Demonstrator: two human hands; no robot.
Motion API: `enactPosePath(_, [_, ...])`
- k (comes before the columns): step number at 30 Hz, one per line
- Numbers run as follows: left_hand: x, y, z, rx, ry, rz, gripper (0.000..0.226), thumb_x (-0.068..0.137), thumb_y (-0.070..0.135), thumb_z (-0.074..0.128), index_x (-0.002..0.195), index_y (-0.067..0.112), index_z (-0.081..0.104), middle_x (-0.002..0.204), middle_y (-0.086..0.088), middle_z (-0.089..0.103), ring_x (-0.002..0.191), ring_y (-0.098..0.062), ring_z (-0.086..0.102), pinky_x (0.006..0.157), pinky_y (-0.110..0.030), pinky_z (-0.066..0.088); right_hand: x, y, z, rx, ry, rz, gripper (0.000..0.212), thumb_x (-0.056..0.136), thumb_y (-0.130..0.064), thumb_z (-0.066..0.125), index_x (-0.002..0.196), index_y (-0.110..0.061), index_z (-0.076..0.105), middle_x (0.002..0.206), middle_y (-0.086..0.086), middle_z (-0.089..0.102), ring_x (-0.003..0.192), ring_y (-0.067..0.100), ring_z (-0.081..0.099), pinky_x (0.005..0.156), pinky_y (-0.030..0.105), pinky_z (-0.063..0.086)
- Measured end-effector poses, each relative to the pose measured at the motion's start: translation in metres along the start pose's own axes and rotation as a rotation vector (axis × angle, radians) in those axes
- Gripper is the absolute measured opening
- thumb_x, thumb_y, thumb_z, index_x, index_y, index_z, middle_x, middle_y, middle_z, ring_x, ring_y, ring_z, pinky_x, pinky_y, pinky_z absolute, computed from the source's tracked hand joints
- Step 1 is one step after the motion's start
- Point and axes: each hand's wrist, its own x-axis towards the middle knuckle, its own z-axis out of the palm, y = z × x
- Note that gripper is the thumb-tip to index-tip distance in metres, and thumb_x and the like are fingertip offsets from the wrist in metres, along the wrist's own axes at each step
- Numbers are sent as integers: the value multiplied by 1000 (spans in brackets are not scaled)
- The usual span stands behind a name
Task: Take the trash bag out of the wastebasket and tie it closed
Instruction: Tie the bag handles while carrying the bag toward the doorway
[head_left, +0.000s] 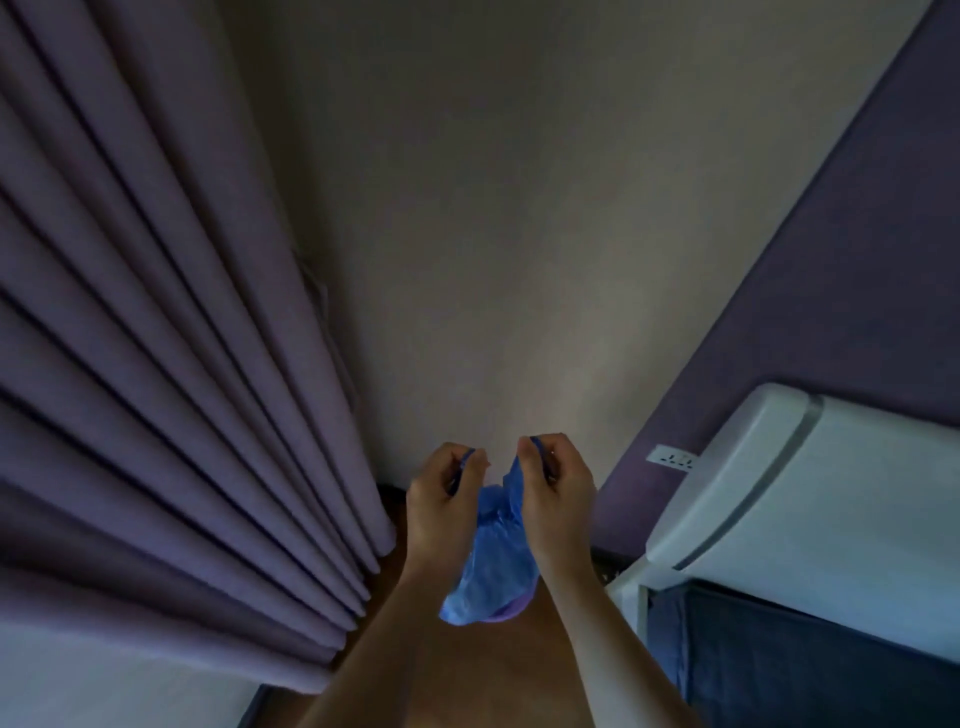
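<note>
Nearest the camera, two bare forearms rise from the bottom edge of the view and converge toward the middle. Between them hangs the blue trash bag (491, 561), a thin translucent plastic sack held up in the air, its rounded bottom sagging low between the wrists with something purplish showing through at its lowest fold. The wastebasket is not in view, so the bag is already clear of it.

The left hand (441, 499) is curled into a loose fist, thumb and fingers pinching a dark blue strip of the bag's top edge. The right hand (556, 483) is closed the same way, pinching the other gathered corner of the bag's mouth just beside it. The two hands are near one another but apart, with a small gap between the knuckles, and the bag's neck bunches below that gap.

To the left, a pleated purple curtain (156, 338) fans down to a brown floor. To the right stands a white appliance (810, 493) with a curved front panel, and beyond its upper left corner a white wall socket (672, 458) sits on a purple wall (831, 234). Farthest off, a plain pale wall (493, 208) fills the centre
</note>
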Motion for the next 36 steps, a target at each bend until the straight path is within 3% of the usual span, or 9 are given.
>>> enactPosePath(7, [-27, 15, -39, -6, 94, 34, 23, 95, 17, 59, 73, 10, 60, 58, 5, 50, 56, -8, 47, 58, -31, 42, -39, -24, 16, 57, -75, -22, 19, 96, -14, 59, 77, -11, 61, 64, 4, 59, 56, 5, 51, 55, 16, 42])
enactPosePath(14, [-39, 14, -65, 25, 277, 29, 24, 97, 21, 57, 74, 14, 59, 56, -1, 49, 51, -14, 43, 50, -40, 37, -46, -32, 51, 136, -300, -62, 22, 97, -15, 59, 77, -6, 59, 62, 4, 57, 56, 8, 51, 55, 25, 44])
enactPosePath(19, [-48, 19, -78, 50, 548, 11, 34, 96, 15, 59, 64, 25, 52, 51, 10, 45, 49, -5, 39, 50, -29, 34, -51, -36, 74, 224, -568, -73, 26, 97, -13, 58, 72, -15, 57, 57, -8, 54, 53, 3, 49, 53, 18, 42])
enactPosePath(22, [-61, 16, -83, 63, 738, -9, 34, 95, 14, 60, 63, 23, 52, 51, 10, 45, 53, -6, 41, 51, -30, 35, -57, -37, 79, 269, -726, -89, 22, 97, -13, 58, 76, -8, 59, 60, -1, 57, 55, 4, 51, 55, 21, 44])
enactPosePath(25, [-81, 13, -86, 39, 910, -36, 30, 94, 12, 60, 65, 16, 53, 55, 5, 45, 56, -13, 43, 54, -34, 36, -69, -42, 76, 284, -885, -96, 23, 98, -12, 58, 75, -12, 59, 58, -5, 57, 54, 0, 53, 56, 15, 44])
enactPosePath(29, [-125, 13, -93, 88, 1125, -27, 26, 93, 10, 60, 68, 3, 54, 57, -15, 45, 57, -14, 40, 52, -34, 34, -100, -45, 73, 311, -1087, -109, 21, 98, -12, 58, 78, -9, 61, 58, -8, 58, 55, 0, 53, 57, 16, 44])
enactPosePath(32, [-167, 16, -104, 106, 1270, -43, 27, 92, 16, 60, 66, 14, 55, 56, 1, 46, 57, -10, 41, 53, -33, 35, -136, -49, 71, 347, -1229, -99, 20, 97, -11, 58, 79, -5, 60, 62, -1, 58, 53, 2, 49, 55, 19, 43])
enactPosePath(36, [-233, 22, -117, 123, 1456, -73, 28, 91, 23, 59, 64, 20, 55, 53, 12, 47, 54, -8, 41, 54, -27, 37, -195, -54, 68, 375, -1391, -95, 20, 95, -16, 60, 75, -15, 58, 56, -13, 53, 53, 3, 45, 56, 24, 41])
